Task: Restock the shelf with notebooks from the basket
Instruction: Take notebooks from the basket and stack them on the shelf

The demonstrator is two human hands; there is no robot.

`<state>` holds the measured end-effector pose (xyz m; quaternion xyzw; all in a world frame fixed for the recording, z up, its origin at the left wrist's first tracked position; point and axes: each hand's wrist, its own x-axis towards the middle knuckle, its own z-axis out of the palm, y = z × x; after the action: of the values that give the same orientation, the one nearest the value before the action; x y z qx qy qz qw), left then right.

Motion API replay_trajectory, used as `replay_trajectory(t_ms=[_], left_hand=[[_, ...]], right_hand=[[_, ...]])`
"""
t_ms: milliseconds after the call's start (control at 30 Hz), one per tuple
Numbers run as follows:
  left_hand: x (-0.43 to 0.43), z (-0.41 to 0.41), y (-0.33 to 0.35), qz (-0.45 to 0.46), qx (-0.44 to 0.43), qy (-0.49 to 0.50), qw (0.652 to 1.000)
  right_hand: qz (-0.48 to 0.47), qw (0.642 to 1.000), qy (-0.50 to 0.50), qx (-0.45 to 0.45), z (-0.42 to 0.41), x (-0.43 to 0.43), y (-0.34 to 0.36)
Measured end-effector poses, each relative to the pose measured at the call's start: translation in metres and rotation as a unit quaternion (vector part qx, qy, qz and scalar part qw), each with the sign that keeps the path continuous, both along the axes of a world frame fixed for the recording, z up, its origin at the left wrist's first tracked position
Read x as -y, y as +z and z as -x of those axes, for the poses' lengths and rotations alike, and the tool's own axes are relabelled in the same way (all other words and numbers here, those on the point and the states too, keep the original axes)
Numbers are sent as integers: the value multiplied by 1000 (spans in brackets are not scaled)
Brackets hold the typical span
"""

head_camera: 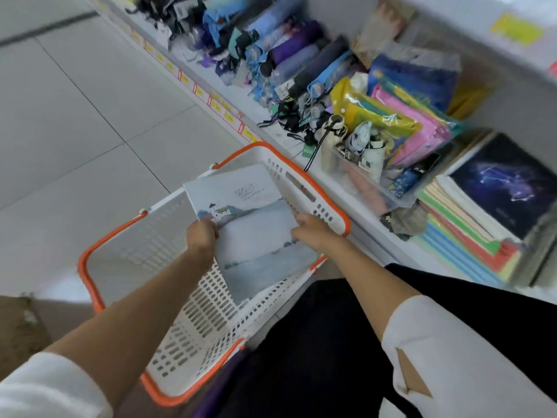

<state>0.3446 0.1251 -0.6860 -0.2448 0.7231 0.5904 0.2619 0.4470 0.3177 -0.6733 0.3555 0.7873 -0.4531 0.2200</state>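
A pale grey-blue notebook (256, 224) with a small house picture sits tilted in the white basket with orange rim (126, 245) on the floor. My left hand (202, 235) grips the notebook's left edge. My right hand (310, 230) holds its right edge, fingers curled over it. The notebook's lower end is down inside the basket. On the white shelf (340, 179) to the right lies a stack of notebooks (470, 224), topped by a dark one with a constellation (506, 185).
Folded umbrellas (271, 58) fill the shelf's left part. Coloured plastic folders (401, 119) and a clear bin of small items (358, 167) stand beside the notebook stack. An upper shelf edge with a yellow label (517, 28) overhangs at the top right. Tiled floor (75, 116) lies left.
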Motion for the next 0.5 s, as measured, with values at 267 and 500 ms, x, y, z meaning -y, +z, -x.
replay_trajectory(t_ms=[267, 500], left_hand=[[-57, -3, 101, -192, -36, -59, 979], [-113, -11, 188, -136, -179, -118, 967]], right_hand=[[-39, 989, -84, -113, -27, -39, 94], [-110, 948, -124, -271, -71, -66, 216]])
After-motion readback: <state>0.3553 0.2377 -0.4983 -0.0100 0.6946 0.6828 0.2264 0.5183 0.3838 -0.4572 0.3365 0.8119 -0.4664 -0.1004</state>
